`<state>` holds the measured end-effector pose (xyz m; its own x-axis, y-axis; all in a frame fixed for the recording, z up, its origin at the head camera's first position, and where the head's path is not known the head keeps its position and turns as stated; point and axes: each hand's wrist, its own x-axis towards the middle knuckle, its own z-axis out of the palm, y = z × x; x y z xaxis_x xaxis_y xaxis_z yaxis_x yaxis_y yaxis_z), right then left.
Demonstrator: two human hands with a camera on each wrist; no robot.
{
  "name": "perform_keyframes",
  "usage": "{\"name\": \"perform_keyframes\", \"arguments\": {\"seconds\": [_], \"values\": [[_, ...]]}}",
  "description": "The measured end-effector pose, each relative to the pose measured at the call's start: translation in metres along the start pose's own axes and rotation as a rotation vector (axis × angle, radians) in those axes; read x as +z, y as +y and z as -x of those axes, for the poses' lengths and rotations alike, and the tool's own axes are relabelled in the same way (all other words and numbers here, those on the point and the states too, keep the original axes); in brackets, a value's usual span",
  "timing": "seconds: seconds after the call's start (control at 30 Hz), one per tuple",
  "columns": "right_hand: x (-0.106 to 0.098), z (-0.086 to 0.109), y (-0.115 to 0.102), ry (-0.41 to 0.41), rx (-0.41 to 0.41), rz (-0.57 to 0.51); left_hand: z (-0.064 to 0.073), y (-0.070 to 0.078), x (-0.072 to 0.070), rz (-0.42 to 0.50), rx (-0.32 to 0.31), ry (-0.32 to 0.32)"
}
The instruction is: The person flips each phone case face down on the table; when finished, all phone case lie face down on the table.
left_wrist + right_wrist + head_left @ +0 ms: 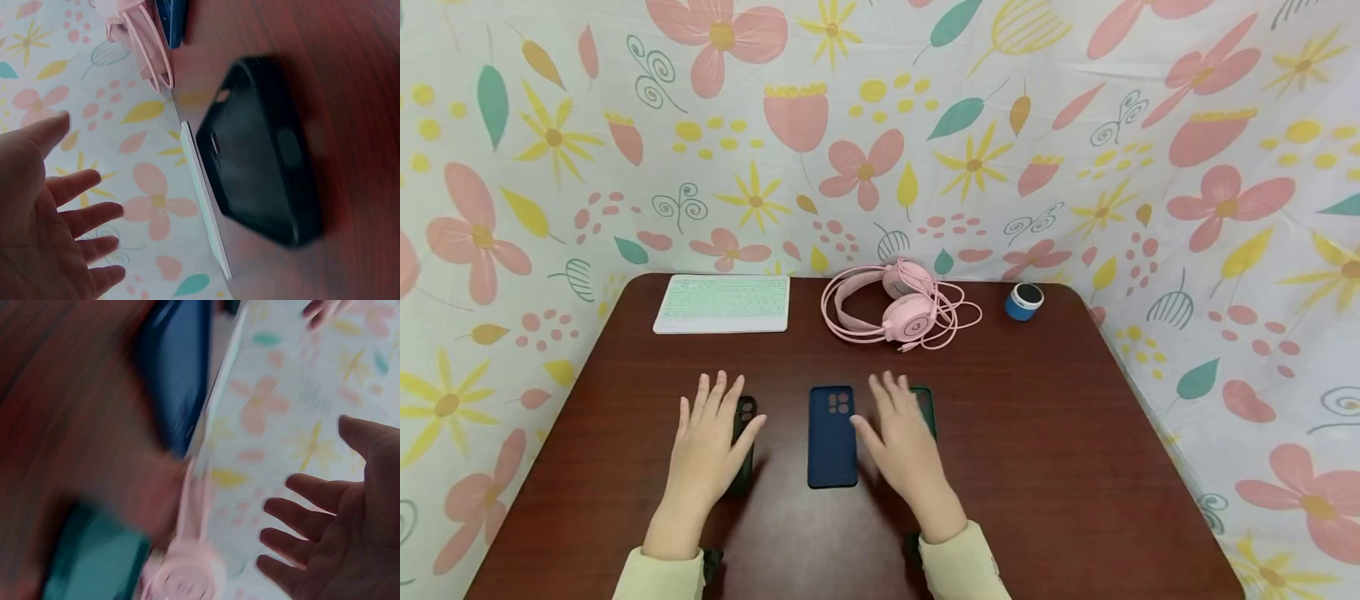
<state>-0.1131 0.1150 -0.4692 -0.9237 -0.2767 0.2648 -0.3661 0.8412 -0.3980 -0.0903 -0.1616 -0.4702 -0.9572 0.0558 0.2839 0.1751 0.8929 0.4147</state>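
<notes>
Three phone cases abreast on table, keyboard, headphones, speaker behind, left to right

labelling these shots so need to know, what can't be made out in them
Green case: head view, mostly covered by the right hand; right wrist view, blurred and cut off by the bottom edge.
Black case: head view, partly covered by the left hand.
Blue case: right wrist view, blurred; left wrist view, cut off by the top edge.
Keyboard: head view, key markings too small to read.

Both hands hovering, fingers loosely spread.
</notes>
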Motion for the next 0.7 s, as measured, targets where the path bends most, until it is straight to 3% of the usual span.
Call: {"name": "perform_keyframes", "arguments": {"seconds": [0.17,0.33,0.53,0.7], "values": [[0.004,-0.006,-0.028,-0.085,-0.121,0.044,0.007,-0.011,-0.008,-0.023,-0.014,0.045],[0.009,-0.014,-0.049,-0.138,-0.162,0.107,0.014,-0.023,-0.010,-0.049,-0.058,0.039],[0.025,-0.017,-0.076,-0.285,-0.141,0.089,0.023,-0.038,-0.010,-0.058,-0.132,-0.013],[0.047,-0.019,-0.094,-0.350,-0.116,0.104,0.027,-0.047,-0.009,-0.055,-0.201,-0.107]]}}
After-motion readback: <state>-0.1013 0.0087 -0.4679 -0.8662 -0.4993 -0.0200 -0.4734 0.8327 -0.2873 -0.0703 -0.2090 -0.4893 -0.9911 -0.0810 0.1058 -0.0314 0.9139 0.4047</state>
